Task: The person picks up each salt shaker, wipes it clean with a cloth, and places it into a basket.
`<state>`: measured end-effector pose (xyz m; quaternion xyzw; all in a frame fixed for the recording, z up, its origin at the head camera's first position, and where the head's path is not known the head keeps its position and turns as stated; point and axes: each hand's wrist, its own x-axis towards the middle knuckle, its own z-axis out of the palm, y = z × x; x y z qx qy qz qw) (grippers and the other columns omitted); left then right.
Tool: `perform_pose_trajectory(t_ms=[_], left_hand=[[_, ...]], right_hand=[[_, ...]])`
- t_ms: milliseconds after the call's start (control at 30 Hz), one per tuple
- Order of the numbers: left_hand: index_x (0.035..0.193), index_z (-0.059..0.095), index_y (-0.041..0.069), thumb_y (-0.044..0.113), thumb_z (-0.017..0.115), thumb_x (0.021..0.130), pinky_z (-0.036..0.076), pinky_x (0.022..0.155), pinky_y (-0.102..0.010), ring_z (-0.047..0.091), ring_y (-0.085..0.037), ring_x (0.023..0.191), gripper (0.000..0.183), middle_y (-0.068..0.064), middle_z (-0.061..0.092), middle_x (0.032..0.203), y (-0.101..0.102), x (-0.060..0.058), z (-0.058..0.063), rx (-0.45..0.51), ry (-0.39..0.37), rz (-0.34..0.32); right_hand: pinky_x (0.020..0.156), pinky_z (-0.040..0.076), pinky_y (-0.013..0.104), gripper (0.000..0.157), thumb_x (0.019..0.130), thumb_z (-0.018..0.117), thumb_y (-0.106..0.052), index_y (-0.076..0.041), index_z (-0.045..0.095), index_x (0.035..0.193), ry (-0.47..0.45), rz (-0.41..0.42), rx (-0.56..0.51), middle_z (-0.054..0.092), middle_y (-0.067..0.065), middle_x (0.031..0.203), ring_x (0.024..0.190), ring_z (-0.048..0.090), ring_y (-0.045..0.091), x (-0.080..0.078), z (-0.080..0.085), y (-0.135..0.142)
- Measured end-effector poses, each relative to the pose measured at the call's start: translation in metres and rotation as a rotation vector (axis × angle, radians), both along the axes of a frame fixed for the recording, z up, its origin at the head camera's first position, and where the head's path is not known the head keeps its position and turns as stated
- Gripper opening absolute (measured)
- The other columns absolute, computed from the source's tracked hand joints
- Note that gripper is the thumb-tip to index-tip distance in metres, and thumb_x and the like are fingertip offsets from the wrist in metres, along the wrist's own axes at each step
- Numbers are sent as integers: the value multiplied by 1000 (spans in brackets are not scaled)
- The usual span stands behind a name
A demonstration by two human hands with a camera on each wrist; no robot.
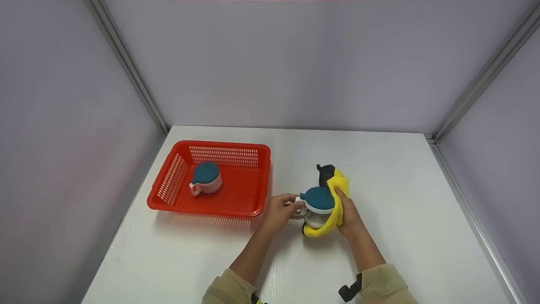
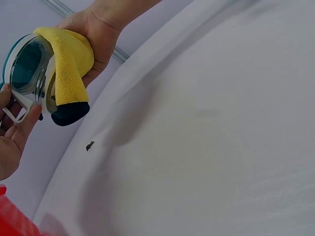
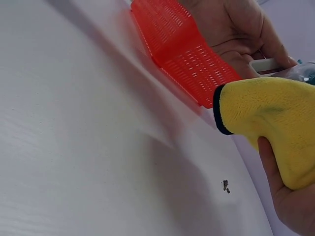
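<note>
Above the white table, a clear jar (image 1: 317, 217) with a teal lid (image 1: 319, 198) and a white handle is held between both hands. My left hand (image 1: 282, 212) pinches the handle (image 2: 20, 105) from the left. Around the jar's right side and base lies a yellow cloth (image 1: 337, 211) with a black edge, which my right hand (image 1: 349, 215) grips against the glass. In the right wrist view the cloth (image 3: 275, 115) hides most of the jar. A second teal-lidded jar (image 1: 209, 184) stands inside the red basket (image 1: 263, 181).
The red basket stands at the left of the white table (image 1: 400, 211), close to my left hand. Pale wall panels (image 1: 270, 63) enclose the table at the back and both sides. A small dark mark (image 2: 89, 145) shows on the table surface.
</note>
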<state>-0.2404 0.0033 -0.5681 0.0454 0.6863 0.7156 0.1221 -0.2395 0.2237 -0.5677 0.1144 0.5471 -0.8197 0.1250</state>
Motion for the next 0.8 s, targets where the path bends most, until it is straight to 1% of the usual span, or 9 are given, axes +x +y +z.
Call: perform_pose_trajectory(t_ms=[133, 200, 300, 433, 533, 667, 733, 800], left_hand=[[104, 75, 14, 26, 74, 89, 61, 73, -36, 74, -21, 88, 20, -8, 70, 96, 1, -1, 0, 3, 8, 18], [104, 75, 14, 27, 75, 88, 61, 73, -36, 74, -21, 89, 21, -8, 71, 97, 1, -1, -1, 4, 10, 21], [106, 75, 15, 31, 75, 88, 61, 75, -36, 74, -21, 91, 24, -7, 71, 99, 2, 0, -1, 10, 16, 16], [106, 74, 17, 34, 75, 87, 60, 77, -39, 74, -21, 93, 25, -7, 72, 101, 4, 2, -2, 22, 16, 18], [105, 75, 18, 33, 75, 87, 60, 78, -39, 74, -21, 94, 23, -6, 71, 100, 4, 3, -3, 32, 7, 35], [105, 74, 16, 29, 75, 88, 60, 78, -40, 73, -25, 96, 22, -7, 71, 99, 5, 4, -3, 50, 10, 47], [106, 74, 15, 28, 75, 88, 60, 77, -41, 73, -27, 97, 22, -7, 71, 99, 6, 4, -3, 55, 19, 49], [106, 74, 14, 27, 75, 88, 60, 77, -41, 72, -27, 97, 22, -6, 72, 101, 7, 3, -2, 53, 23, 50]], right_hand=[[94, 50, 23, 71, 90, 56, -64, -13, 39, 136, -4, -26, 29, 51, 4, 120, 108, 51, 15, -3, 1, 0], [95, 50, 23, 71, 90, 56, -64, -14, 38, 137, -16, -48, 38, 51, 4, 121, 110, 51, 16, -3, 0, 0], [98, 50, 23, 75, 89, 58, -63, -14, 35, 141, -36, -89, 42, 49, 5, 126, 115, 49, 18, -3, -3, 0], [100, 49, 24, 78, 86, 65, -59, -17, 32, 143, -66, -143, 34, 46, 5, 131, 121, 47, 19, -2, -7, -1], [102, 48, 25, 73, 89, 67, -51, -20, 33, 144, -74, -167, 31, 46, 4, 135, 124, 46, 20, 0, -9, -2], [103, 48, 27, 59, 97, 60, -40, -23, 33, 146, -67, -177, 45, 46, 3, 138, 126, 46, 20, 2, -10, -2], [102, 48, 27, 54, 100, 57, -35, -23, 33, 147, -55, -180, 62, 46, 3, 138, 127, 46, 20, 2, -10, -2], [103, 48, 28, 53, 100, 57, -32, -24, 32, 147, -52, -179, 79, 45, 3, 139, 127, 46, 20, 2, -11, -2]])
